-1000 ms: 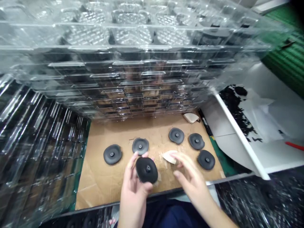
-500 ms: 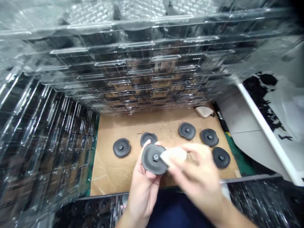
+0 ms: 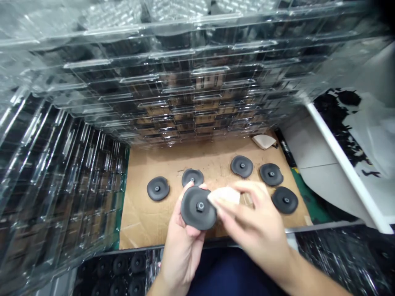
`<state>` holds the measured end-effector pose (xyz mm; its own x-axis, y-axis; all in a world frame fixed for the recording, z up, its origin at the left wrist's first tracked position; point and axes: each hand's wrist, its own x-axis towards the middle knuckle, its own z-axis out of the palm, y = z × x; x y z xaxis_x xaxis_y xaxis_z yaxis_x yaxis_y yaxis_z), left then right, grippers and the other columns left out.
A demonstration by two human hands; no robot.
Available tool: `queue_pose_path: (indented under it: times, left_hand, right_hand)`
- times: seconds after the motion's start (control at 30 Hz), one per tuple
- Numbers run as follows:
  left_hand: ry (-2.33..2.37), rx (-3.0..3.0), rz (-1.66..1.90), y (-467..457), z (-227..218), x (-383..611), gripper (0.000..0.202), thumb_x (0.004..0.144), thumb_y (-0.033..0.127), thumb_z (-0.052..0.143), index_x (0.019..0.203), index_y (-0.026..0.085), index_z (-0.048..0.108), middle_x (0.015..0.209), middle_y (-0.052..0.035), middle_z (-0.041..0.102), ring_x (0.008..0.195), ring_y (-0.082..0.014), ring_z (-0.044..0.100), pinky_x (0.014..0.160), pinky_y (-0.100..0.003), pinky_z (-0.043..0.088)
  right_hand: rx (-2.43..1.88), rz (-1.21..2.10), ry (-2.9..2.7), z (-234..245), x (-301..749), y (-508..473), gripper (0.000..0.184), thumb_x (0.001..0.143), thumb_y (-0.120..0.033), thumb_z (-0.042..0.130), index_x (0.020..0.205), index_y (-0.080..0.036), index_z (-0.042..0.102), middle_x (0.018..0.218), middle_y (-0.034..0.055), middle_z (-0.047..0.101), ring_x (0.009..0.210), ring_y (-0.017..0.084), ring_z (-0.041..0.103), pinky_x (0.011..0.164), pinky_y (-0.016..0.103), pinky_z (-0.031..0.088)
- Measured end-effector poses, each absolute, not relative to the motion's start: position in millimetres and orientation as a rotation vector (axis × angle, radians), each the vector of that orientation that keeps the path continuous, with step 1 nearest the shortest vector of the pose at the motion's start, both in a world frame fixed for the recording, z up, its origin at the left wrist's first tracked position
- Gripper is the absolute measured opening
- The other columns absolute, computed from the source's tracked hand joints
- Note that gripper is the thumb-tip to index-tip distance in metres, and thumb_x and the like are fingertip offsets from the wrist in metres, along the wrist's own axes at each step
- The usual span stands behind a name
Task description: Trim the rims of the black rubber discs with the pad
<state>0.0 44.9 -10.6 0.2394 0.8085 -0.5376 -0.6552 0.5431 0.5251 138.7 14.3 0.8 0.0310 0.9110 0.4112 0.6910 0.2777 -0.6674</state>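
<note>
My left hand (image 3: 182,242) is closed round a black round disc (image 3: 197,208) with a small hub in its middle, held up above the cardboard sheet (image 3: 145,222). My right hand (image 3: 256,230) pinches a small white pad (image 3: 225,195) against the disc's right edge. Several more black discs lie on the cardboard: one at the left (image 3: 158,188), one behind the held disc (image 3: 192,177), and three at the right (image 3: 242,166) (image 3: 271,174) (image 3: 284,200).
Tall stacks of clear plastic trays (image 3: 185,82) wall in the back and the left side (image 3: 46,176). Another white pad (image 3: 263,141) and a black marker (image 3: 285,150) lie at the back right. A white bin (image 3: 345,172) stands at the right. Trays of black discs (image 3: 123,275) sit below.
My right hand picked the white pad up off the cardboard and brought it to the disc. My left hand turned the disc face up and raised it a little.
</note>
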Motion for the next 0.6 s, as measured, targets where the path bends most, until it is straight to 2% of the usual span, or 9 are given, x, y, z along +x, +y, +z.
queue_pose_path:
  times: [0.1, 0.2, 0.3, 0.4, 0.47, 0.53, 0.6]
  left_hand:
    - [0.88, 0.179, 0.938, 44.6, -8.3, -3.1, 0.052, 0.056, 0.018, 0.085, 0.104, 0.033, 0.07, 0.107, 0.0003, 0.073, 0.094, -0.0172, 0.068, 0.082, -0.022, 0.055]
    - [0.871, 0.183, 0.888, 43.6, -7.3, -7.0, 0.056, 0.053, 0.03, 0.086, 0.107, 0.029, 0.07, 0.112, -0.0035, 0.071, 0.098, -0.0206, 0.067, 0.085, -0.027, 0.055]
    - [0.881, 0.221, 0.829, 42.5, -3.0, -13.3, 0.059, 0.058, 0.035, 0.083, 0.114, 0.028, 0.066, 0.115, -0.0055, 0.069, 0.102, -0.0236, 0.065, 0.092, -0.034, 0.052]
    - [0.877, 0.243, 0.767, 42.1, 3.6, -19.0, 0.057, 0.057, 0.037, 0.083, 0.112, 0.028, 0.068, 0.113, -0.0046, 0.071, 0.106, -0.0222, 0.063, 0.094, -0.028, 0.049]
    - [0.838, 0.247, 0.741, 42.2, 6.5, -20.1, 0.051, 0.057, 0.037, 0.084, 0.106, 0.029, 0.07, 0.109, -0.0024, 0.073, 0.101, -0.0195, 0.065, 0.088, -0.024, 0.051]
    - [0.779, 0.272, 0.712, 42.5, 7.4, -19.6, 0.053, 0.057, 0.038, 0.084, 0.107, 0.029, 0.07, 0.104, -0.0031, 0.073, 0.091, -0.0196, 0.068, 0.079, -0.025, 0.055]
    - [0.764, 0.312, 0.69, 42.4, 7.6, -19.6, 0.06, 0.055, 0.041, 0.083, 0.111, 0.025, 0.068, 0.104, -0.0063, 0.073, 0.088, -0.0221, 0.068, 0.078, -0.028, 0.056]
  right_hand:
    - [-1.402, 0.39, -1.757, 3.1, 141.0, 16.0, 0.024, 0.084, -0.011, 0.057, 0.1, -0.021, 0.072, 0.102, 0.0081, 0.056, 0.097, 0.02, 0.052, 0.081, 0.032, 0.05]
    - [-1.373, 0.403, -1.804, 2.5, 151.3, 27.3, 0.023, 0.085, -0.012, 0.057, 0.1, -0.022, 0.072, 0.102, 0.0075, 0.057, 0.097, 0.02, 0.052, 0.084, 0.034, 0.048]
    - [-1.254, 0.43, -1.896, 4.1, 162.7, 35.3, 0.023, 0.086, -0.013, 0.057, 0.101, -0.022, 0.072, 0.108, 0.0082, 0.057, 0.101, 0.02, 0.052, 0.089, 0.038, 0.045]
    - [-1.22, 0.507, -1.91, 9.2, 167.7, 31.5, 0.025, 0.086, -0.012, 0.057, 0.103, -0.024, 0.071, 0.111, 0.0071, 0.054, 0.104, 0.019, 0.051, 0.089, 0.035, 0.045]
    - [-1.217, 0.537, -1.938, 12.0, 167.9, 28.7, 0.026, 0.086, -0.011, 0.056, 0.105, -0.025, 0.07, 0.111, 0.0067, 0.054, 0.104, 0.018, 0.05, 0.089, 0.034, 0.045]
    - [-1.189, 0.487, -1.964, 13.4, 166.7, 27.9, 0.025, 0.087, -0.014, 0.057, 0.105, -0.024, 0.07, 0.111, 0.0072, 0.054, 0.104, 0.019, 0.051, 0.09, 0.036, 0.045]
    - [-1.188, 0.424, -1.95, 13.7, 164.4, 26.4, 0.022, 0.087, -0.015, 0.058, 0.104, -0.024, 0.07, 0.11, 0.0078, 0.054, 0.104, 0.02, 0.051, 0.09, 0.039, 0.045]
